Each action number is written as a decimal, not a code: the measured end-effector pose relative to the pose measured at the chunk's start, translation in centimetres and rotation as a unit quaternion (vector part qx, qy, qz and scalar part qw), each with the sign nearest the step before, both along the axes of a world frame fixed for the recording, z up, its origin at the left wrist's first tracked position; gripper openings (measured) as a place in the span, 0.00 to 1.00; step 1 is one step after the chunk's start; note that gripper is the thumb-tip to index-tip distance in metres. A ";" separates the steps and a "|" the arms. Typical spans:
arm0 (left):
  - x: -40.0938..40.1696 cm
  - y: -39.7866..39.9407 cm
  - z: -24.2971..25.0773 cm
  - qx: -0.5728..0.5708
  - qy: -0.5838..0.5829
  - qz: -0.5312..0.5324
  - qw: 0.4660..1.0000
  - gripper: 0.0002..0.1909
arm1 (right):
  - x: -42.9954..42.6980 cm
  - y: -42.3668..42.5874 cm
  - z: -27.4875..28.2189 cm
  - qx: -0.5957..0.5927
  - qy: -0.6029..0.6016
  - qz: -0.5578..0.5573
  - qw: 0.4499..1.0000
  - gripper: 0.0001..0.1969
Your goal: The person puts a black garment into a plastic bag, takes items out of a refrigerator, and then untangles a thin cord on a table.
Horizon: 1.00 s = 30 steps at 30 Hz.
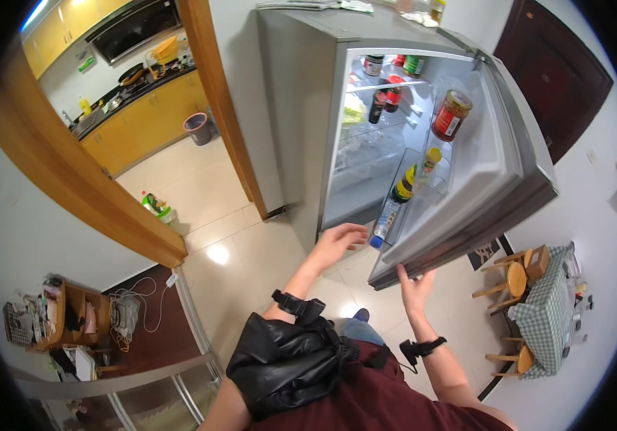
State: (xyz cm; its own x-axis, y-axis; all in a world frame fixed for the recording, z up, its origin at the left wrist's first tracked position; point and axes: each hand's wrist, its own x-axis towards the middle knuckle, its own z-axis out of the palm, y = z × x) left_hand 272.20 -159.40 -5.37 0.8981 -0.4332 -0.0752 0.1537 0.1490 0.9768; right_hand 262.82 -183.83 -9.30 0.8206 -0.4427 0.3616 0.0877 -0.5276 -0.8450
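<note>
An upright grey refrigerator (300, 118) stands ajar before me, its light on. At the free edge of the refrigerator door (464, 231), my right hand (416, 293) holds on, thumb on the inner side. My left hand (338, 245) hovers empty by the lower door shelf, fingers loosely bent. Closest to it is a clear bottle with a blue cap (386, 223), apart from the fingers. Beside that bottle are a dark green bottle with a yellow label (405, 186) and a yellow-capped bottle (430, 164). A red jar (451, 116) sits higher in the door. More jars (393, 94) stand inside.
A wooden door frame (227, 113) opens on a kitchen with yellow cabinets (136, 118) and a waste bin (198, 129). Stools (516, 277) and a table with a checked cloth (545, 312) stand right. A cable (149, 318) lies lower left. A black bag (292, 361) hangs against me.
</note>
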 end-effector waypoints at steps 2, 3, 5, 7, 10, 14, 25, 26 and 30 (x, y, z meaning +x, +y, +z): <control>-0.2 0.2 0.0 -0.007 0.027 0.022 0.999 0.16 | -2.3 -2.9 0.3 0.035 0.003 -0.031 0.999 0.35; -0.3 0.1 -0.2 0.000 0.045 0.041 0.998 0.16 | -3.2 -4.7 0.1 0.030 -0.006 -0.047 0.998 0.36; -0.3 -0.6 -0.7 0.014 0.062 0.039 0.997 0.16 | -4.7 -9.1 -0.8 0.058 0.034 -0.089 0.994 0.36; -0.6 -0.8 -1.0 0.025 0.097 0.043 0.994 0.15 | -5.1 -13.4 -3.3 0.021 0.015 -0.132 0.991 0.35; -0.6 -0.7 -0.9 0.041 0.098 0.029 0.994 0.16 | -4.7 -18.4 -4.2 0.067 -0.016 -0.197 0.978 0.34; 0.4 -0.9 -1.5 0.064 0.102 0.020 0.992 0.17 | -3.8 -26.1 -4.5 0.091 -0.012 -0.206 0.974 0.34; 6.2 -3.6 -2.3 0.086 0.138 0.075 0.984 0.16 | -4.4 -32.5 -9.4 0.020 0.022 -0.245 0.969 0.29; 6.9 -4.0 -2.3 0.089 0.140 0.073 0.983 0.16 | -5.0 -32.5 -12.1 -0.014 0.041 -0.298 0.954 0.24; 8.7 -4.3 -2.4 0.080 0.138 0.098 0.982 0.16 | -4.8 -23.3 -17.5 0.226 0.453 -0.027 0.862 0.13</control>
State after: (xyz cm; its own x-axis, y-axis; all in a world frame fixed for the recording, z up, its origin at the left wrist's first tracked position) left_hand 280.85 -163.66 -7.73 0.8990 -0.2159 -0.3811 0.3999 0.0498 0.9152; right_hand 258.07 -207.09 -26.79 0.6486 -0.4170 -0.6367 -0.7312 -0.1093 -0.6733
